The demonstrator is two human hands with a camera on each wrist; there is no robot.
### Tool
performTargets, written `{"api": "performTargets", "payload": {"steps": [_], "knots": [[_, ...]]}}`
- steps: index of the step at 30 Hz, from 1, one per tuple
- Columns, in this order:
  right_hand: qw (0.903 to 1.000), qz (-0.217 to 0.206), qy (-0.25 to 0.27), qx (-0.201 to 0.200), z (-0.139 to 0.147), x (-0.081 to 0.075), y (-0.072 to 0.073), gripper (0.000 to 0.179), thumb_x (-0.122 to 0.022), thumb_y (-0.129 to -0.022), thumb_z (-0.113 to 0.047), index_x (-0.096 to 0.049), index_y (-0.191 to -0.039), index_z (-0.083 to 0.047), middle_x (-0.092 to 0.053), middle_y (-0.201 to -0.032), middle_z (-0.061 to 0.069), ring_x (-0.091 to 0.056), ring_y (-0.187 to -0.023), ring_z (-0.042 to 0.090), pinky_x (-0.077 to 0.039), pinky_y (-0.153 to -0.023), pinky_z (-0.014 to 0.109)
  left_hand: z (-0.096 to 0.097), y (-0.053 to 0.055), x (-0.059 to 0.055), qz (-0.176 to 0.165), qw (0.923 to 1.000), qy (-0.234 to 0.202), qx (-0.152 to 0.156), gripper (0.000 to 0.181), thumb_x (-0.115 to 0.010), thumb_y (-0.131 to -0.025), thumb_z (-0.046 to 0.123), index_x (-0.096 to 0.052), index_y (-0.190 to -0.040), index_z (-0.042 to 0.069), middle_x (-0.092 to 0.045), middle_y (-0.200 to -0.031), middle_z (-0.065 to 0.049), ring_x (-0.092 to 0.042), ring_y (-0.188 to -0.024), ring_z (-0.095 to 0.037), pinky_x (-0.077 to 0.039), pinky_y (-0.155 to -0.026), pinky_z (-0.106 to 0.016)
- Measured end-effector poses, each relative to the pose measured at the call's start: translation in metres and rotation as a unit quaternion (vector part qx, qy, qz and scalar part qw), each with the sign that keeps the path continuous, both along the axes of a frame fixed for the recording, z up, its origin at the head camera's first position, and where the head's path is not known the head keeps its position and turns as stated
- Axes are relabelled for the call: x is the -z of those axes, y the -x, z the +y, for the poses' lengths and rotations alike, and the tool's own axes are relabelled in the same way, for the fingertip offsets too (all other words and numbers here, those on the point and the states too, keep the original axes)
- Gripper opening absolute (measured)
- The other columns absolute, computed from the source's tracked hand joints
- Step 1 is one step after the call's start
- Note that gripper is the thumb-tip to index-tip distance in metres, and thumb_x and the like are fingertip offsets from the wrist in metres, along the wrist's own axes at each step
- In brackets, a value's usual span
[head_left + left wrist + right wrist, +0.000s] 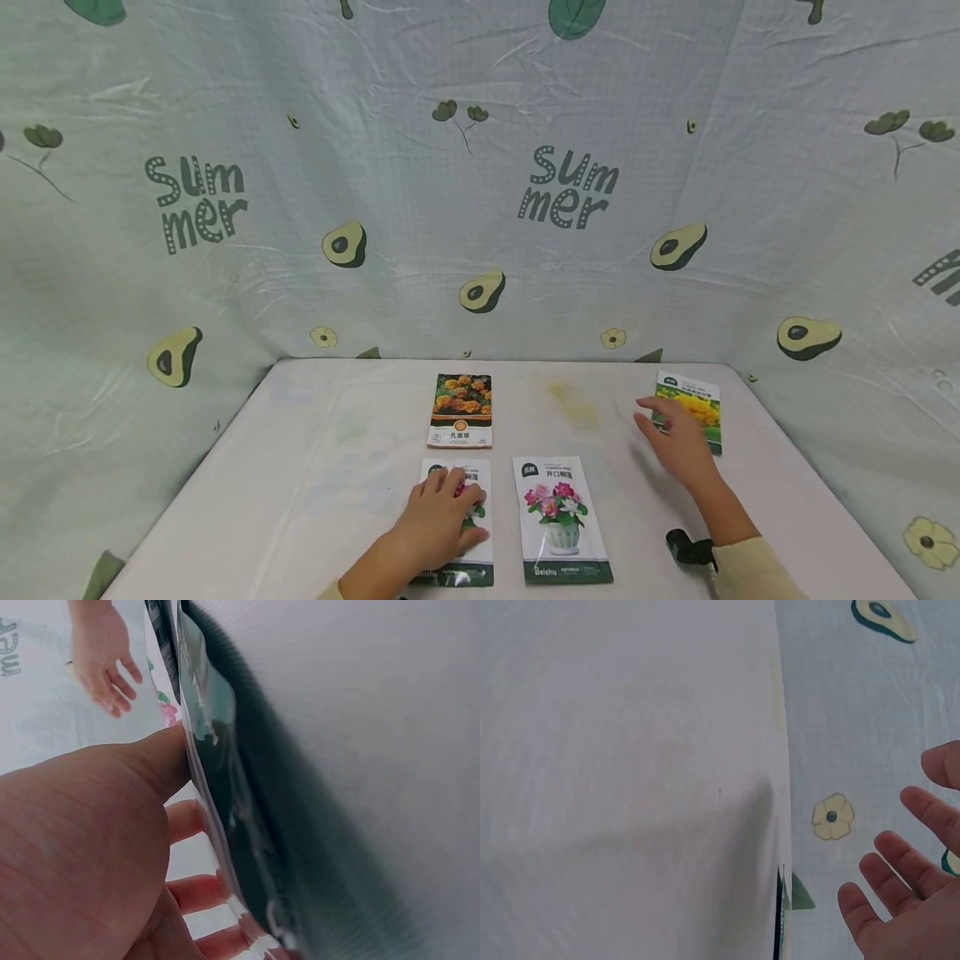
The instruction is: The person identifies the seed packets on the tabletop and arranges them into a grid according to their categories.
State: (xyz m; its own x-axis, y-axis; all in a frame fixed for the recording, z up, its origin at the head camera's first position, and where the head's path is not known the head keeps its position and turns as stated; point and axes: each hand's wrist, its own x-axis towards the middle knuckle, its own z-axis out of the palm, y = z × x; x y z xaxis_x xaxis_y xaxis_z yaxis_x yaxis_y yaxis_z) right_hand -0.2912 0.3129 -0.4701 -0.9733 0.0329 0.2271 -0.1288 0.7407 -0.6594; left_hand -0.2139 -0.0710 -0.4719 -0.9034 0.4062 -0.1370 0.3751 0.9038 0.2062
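My left hand (435, 523) rests over a white seed packet (480, 554) with pink flowers and a dark green bottom band, hiding much of its front. In the left wrist view, the thumb and fingertips touch the face of that packet (217, 772), seen almost edge-on. Just to the right lies a matching packet (562, 521) showing pink flowers in a striped pot. Farther right, my right hand (681, 442) is held over the table with fingers spread apart and nothing between them. It overlaps the lower left of a green packet with yellow flowers (701, 410).
A packet with orange flowers (461, 410) lies behind the left hand's packet. The white table (300, 492) meets a pale curtain (405, 208) printed with avocados at the back and sides. A small black device (688, 547) sits at the right wrist.
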Motion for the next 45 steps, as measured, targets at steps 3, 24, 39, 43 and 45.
{"api": "performTargets", "payload": {"steps": [3,24,39,43,45], "knots": [[0.9999,-0.002,-0.005,0.011,0.01,0.001,0.0,0.045,-0.058,-0.106,-0.033,-0.057,-0.142,-0.006,-0.048,-0.15,0.024,-0.047,-0.135,0.046,-0.044,-0.106,0.063,-0.001,-0.001,0.0,0.003,1.0,-0.006,0.004,0.051,-0.068,-0.091,0.059,-0.062,-0.129,0.026,-0.05,-0.142,-0.012,-0.043,-0.135,-0.043,-0.039,-0.106,-0.068],[0.9971,-0.034,-0.045,0.051,0.042,-0.004,0.012,0.053,-0.058,-0.105,-0.034,-0.056,-0.139,0.006,-0.035,-0.152,0.038,-0.035,-0.137,0.059,-0.033,-0.109,0.07,0.0,-0.003,-0.006,0.011,0.9998,0.007,0.013,0.048,-0.067,-0.092,0.06,-0.062,-0.127,0.028,-0.05,-0.138,-0.009,-0.045,-0.134,-0.042,-0.041,-0.104,-0.066],[0.9939,-0.068,-0.067,0.055,0.057,-0.001,0.032,0.053,-0.056,-0.104,-0.03,-0.052,-0.141,0.008,-0.035,-0.15,0.039,-0.035,-0.136,0.058,-0.032,-0.112,0.068,0.0,-0.004,-0.01,0.008,0.9999,0.012,0.009,0.051,-0.066,-0.091,0.062,-0.062,-0.129,0.028,-0.05,-0.14,-0.009,-0.044,-0.135,-0.042,-0.041,-0.105,-0.066],[0.9922,-0.077,-0.081,0.054,0.059,-0.001,0.037,0.053,-0.057,-0.104,-0.029,-0.051,-0.142,0.009,-0.034,-0.149,0.041,-0.035,-0.136,0.059,-0.031,-0.113,0.068,0.0,-0.004,-0.01,0.006,0.9999,0.011,0.007,0.052,-0.066,-0.091,0.061,-0.062,-0.13,0.027,-0.049,-0.14,-0.009,-0.044,-0.135,-0.042,-0.04,-0.105,-0.066],[0.991,-0.084,-0.09,0.053,0.06,0.0,0.04,0.054,-0.057,-0.104,-0.028,-0.05,-0.143,0.008,-0.034,-0.148,0.041,-0.035,-0.135,0.058,-0.032,-0.112,0.068,0.0,-0.004,-0.01,0.004,0.9999,0.011,0.007,0.052,-0.066,-0.091,0.061,-0.062,-0.13,0.028,-0.049,-0.14,-0.009,-0.044,-0.135,-0.042,-0.04,-0.105,-0.066]]}}
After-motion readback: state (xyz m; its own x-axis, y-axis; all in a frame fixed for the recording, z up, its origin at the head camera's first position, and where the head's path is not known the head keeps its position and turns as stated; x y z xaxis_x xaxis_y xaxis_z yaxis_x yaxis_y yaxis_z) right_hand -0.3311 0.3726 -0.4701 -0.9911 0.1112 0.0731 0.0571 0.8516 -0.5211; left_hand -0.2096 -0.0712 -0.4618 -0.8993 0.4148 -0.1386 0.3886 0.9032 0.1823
